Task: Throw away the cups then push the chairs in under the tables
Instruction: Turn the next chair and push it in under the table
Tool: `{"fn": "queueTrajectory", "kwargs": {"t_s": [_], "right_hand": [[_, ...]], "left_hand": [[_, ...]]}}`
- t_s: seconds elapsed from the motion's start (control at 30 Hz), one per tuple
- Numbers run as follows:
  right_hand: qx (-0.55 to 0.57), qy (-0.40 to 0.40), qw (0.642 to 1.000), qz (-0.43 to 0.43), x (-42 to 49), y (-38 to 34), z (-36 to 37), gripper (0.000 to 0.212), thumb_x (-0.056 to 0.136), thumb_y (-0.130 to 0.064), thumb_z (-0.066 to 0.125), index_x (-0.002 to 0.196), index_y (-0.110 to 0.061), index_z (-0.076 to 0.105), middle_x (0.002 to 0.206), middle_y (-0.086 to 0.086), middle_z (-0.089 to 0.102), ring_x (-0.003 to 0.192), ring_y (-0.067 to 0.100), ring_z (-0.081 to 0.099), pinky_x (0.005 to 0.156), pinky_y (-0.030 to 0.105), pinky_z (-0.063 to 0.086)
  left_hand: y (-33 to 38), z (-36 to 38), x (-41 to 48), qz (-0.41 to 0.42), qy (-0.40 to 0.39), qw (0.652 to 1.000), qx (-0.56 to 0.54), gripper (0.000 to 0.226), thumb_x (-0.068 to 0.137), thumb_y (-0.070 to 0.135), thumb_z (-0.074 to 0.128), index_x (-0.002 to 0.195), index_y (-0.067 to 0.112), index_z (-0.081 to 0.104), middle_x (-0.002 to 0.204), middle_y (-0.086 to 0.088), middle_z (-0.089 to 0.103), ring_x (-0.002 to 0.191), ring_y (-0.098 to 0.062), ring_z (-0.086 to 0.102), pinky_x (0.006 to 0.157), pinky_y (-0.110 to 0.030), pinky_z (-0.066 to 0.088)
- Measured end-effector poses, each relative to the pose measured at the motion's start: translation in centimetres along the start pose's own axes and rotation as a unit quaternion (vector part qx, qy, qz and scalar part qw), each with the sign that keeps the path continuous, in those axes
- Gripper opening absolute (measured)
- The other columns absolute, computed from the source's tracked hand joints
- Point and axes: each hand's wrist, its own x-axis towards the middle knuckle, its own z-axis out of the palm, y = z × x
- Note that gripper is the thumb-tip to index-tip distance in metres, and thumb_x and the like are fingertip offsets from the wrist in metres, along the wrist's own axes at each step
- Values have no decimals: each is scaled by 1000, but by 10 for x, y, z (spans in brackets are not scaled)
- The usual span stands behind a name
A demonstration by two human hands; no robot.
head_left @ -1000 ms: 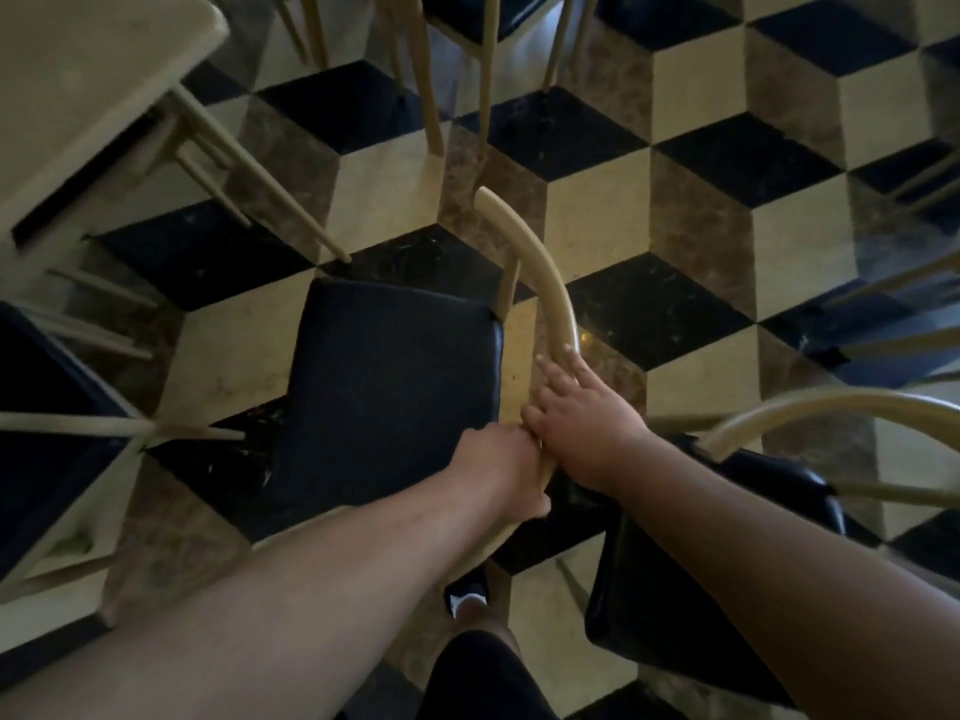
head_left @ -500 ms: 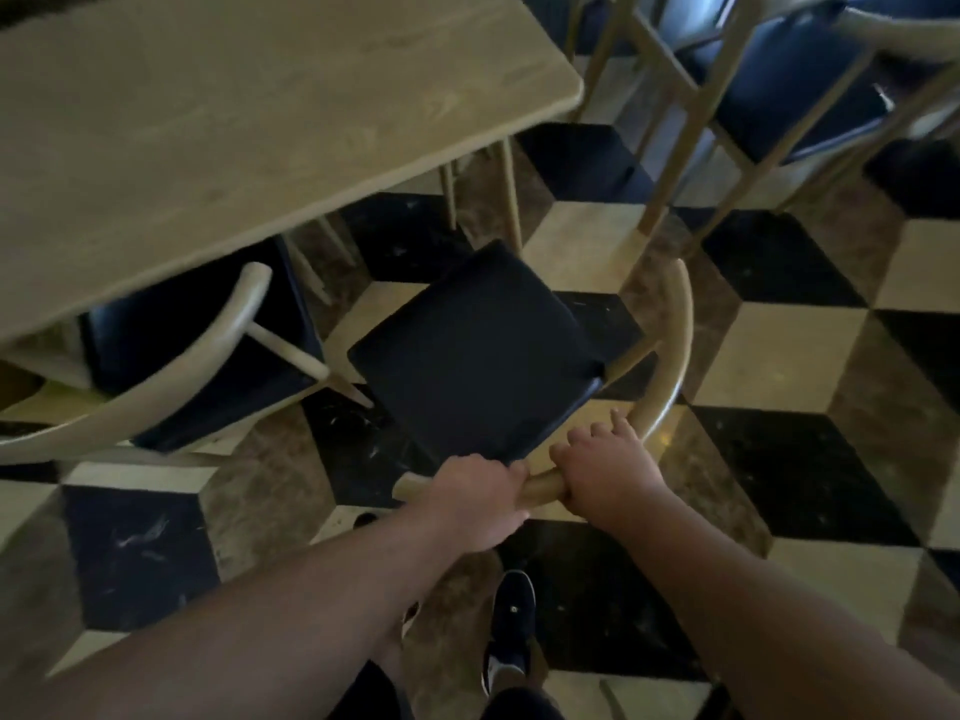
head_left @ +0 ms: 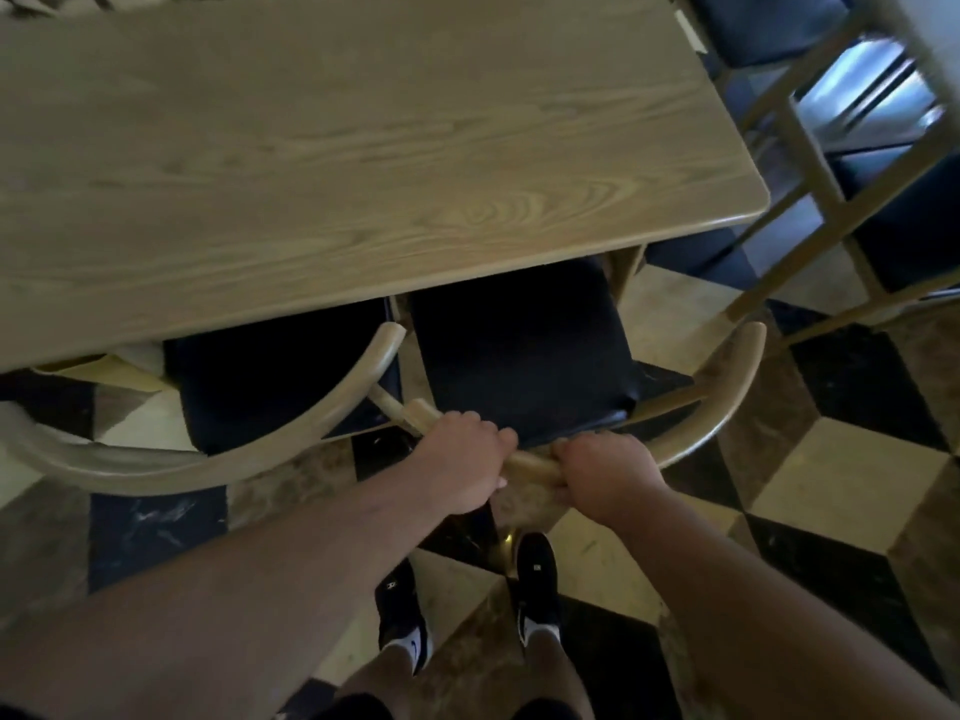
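Under the table [head_left: 363, 148] edge, the chair [head_left: 519, 356] seat lies beyond both hands' clamped grip on its backrest.

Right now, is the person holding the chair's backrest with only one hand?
No, both the left hand and the right hand grip the curved wooden backrest side by side.

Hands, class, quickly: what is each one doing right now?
Left hand: closed on the curved pale wooden backrest of the black-seated chair.
Right hand: closed on it too.
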Motion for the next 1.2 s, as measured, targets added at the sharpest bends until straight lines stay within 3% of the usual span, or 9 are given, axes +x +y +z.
{"fn": "queueTrajectory", "kwargs": {"t_s": [0.3,0.47,0.57,0.67,0.73,0.8,0.9,1.07,1.2], "right_hand": [[-5,56,998,-23,67,26,-43,21,93,-45,68,101,-34,54,76,-12,44,70,19,51,60,37,39],[-20,32,998,-51,91,44,-52,23,93,-49,67,104,-32,57,76,-12,44,71,17,54,62,37,43],[-4,34,998,-55,89,44,-50,25,92,-51,68,105,-32,57,78,-12,46,73,17,56,62,37,47],[20,35,998,-47,89,45,-52,23,89,-50,69,102,-35,57,78,-13,50,71,13,56,62,36,49],[24,29,998,-44,88,44,-53,22,88,-50,69,100,-37,56,79,-13,52,70,10,55,61,35,48],[25,27,999,-38,88,44,-53,22,88,-52,69,100,-39,56,79,-14,54,69,9,55,61,34,47],[28,16,999,-36,88,42,-55,22,88,-52,69,101,-36,59,79,-14,55,71,10,57,63,34,49],[1,19,998,-67,95,29,-62,23,92,-43,68,109,-32,57,77,-12,49,71,15,56,61,36,46],[15,18,997,-75,104,8,-61,24,94,-37,66,115,-32,55,79,-10,51,70,14,56,62,37,50]], "left_hand": [[-44,-37,45,-48,39,997,35,31,101,46,65,121,24,60,104,-1,63,103,-26,58,100,-46,41],[-47,-52,65,-43,6,998,41,36,102,48,63,124,21,56,106,-4,62,104,-28,58,95,-47,44],[-54,-49,57,-70,35,995,70,47,101,49,63,137,20,55,129,-7,59,127,-31,51,113,-53,36],[-76,-46,29,-184,121,974,44,72,92,38,77,152,16,44,158,-12,42,149,-35,34,125,-59,24],[-99,-34,2,-286,164,944,-26,85,83,37,85,152,13,41,156,-15,45,142,-38,44,116,-59,39],[-117,-19,-21,-371,149,909,-122,75,84,43,84,143,16,47,133,-13,60,110,-34,65,86,-50,57],[-134,-10,-32,-415,54,889,-186,42,93,56,70,117,27,52,88,4,63,69,-14,63,55,-34,48],[-134,-5,-46,-398,19,899,-182,34,95,56,68,107,31,48,81,8,59,64,-8,59,51,-30,40],[-125,2,-57,-384,-11,906,-174,34,95,58,66,106,34,45,81,9,60,65,-8,61,54,-31,48]]}}
